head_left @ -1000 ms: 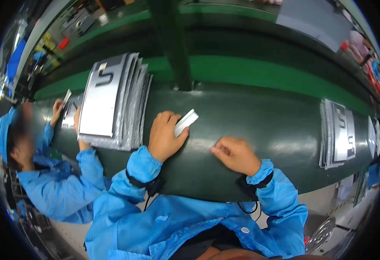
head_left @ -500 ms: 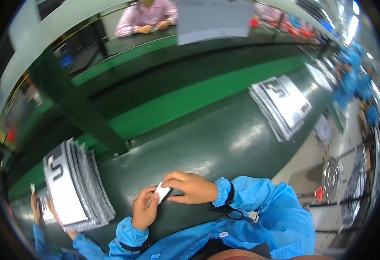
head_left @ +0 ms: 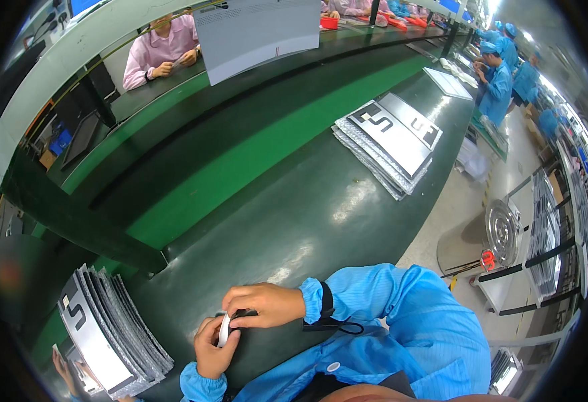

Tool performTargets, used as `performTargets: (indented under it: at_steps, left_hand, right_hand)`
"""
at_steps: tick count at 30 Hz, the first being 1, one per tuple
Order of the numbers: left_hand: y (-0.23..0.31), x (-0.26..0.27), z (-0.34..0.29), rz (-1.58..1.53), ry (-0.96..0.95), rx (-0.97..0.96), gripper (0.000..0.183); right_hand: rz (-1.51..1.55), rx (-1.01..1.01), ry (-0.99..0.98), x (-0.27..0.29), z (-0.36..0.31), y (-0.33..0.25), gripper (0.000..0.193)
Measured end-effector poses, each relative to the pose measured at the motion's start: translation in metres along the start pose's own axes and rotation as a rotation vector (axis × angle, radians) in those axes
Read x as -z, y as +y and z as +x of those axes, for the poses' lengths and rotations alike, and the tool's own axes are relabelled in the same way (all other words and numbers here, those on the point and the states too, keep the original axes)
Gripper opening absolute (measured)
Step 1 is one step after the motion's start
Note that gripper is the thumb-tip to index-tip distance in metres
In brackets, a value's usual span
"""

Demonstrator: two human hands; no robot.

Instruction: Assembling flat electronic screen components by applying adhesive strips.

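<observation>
A small white piece with a dark part at its edge point(head_left: 224, 329) is held between my hands above the dark green bench, its kind too small to tell. My left hand point(head_left: 213, 351) is closed around its lower end, thumb and fingertips against it. From the other side my right hand point(head_left: 265, 305) pinches its upper end, fingers bent over the top. To the left leans a thick stack of flat silver-white panels with a black hook-shaped mark point(head_left: 98, 340), bubble wrap between them. Farther off at the right lies a lower stack of similar panels point(head_left: 396, 142).
A green post point(head_left: 86, 224) rises from the bench point(head_left: 294, 228) beyond the left stack. Another person's hand point(head_left: 61, 367) shows beside that stack. Across the bench sits a person in pink point(head_left: 163, 50) behind a hanging grey sheet point(head_left: 260, 37). Racks point(head_left: 542, 248) and a metal drum point(head_left: 465, 244) stand at right.
My view has swung, so the bench and stacks appear shifted left. The white piece now shows its narrow edge instead of its broad face. Both hands keep their grip on it.
</observation>
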State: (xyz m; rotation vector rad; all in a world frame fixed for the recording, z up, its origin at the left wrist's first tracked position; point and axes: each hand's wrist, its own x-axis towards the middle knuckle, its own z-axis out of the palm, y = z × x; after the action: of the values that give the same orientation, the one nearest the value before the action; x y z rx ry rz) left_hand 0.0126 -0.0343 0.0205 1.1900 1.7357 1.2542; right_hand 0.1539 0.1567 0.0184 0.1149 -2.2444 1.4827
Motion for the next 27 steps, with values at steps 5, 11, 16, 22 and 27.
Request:
performTargets:
  at_steps: [5,11,16,22,27]
  left_hand:
    - [-0.009,-0.005,-0.007,-0.253,0.121,0.135,0.025]
    - [0.006,-0.005,0.002,-0.35,0.029,0.317,0.025]
    - [-0.001,-0.007,0.015,-0.454,0.039,0.344,0.022]
    - [-0.007,-0.008,0.004,-0.457,0.052,0.29,0.022]
    - [-0.005,-0.006,0.002,-0.44,0.035,0.326,0.023]
  right_hand:
    - [-0.021,-0.001,0.05,-0.003,-0.002,-0.001,0.019]
    - [0.038,-0.116,0.067,-0.004,0.003,0.002,0.017]
    - [0.23,-0.359,0.187,-0.002,0.007,0.002,0.026]
    - [0.176,-0.472,-0.005,-0.002,0.01,-0.002,0.024]
    - [0.376,-0.633,-0.052,0.0,0.01,0.006,0.023]
